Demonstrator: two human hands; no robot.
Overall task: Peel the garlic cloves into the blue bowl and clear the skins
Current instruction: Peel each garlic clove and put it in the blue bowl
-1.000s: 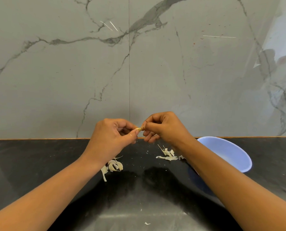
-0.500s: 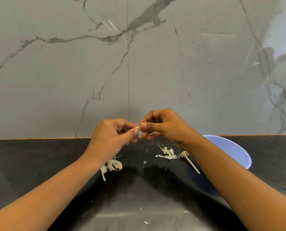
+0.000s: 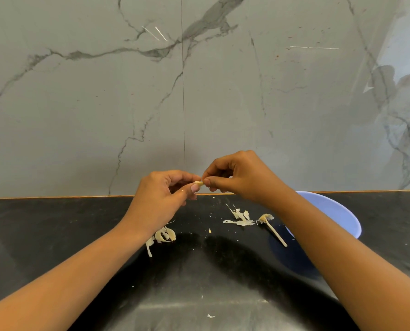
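A small pale garlic clove (image 3: 199, 183) is held in the air above the black counter, mostly hidden by fingers. My left hand (image 3: 159, 199) pinches it between thumb and curled fingers. My right hand (image 3: 241, 176) pinches its tip from the right side. The blue bowl (image 3: 337, 215) stands on the counter at the right, partly behind my right forearm; what lies in it is hidden. Loose garlic skins lie in one pile (image 3: 164, 236) under my left wrist and another pile (image 3: 239, 217) near the middle. A garlic stem with its root end (image 3: 272, 228) lies beside the bowl.
The black counter (image 3: 55, 235) runs to a grey marble wall (image 3: 103, 103) behind the hands. Small skin flakes are scattered on it, including one (image 3: 210, 316) near the front edge.
Both hands have stayed together on the clove and risen slightly. My right forearm has shifted, uncovering the garlic stem next to the bowl.
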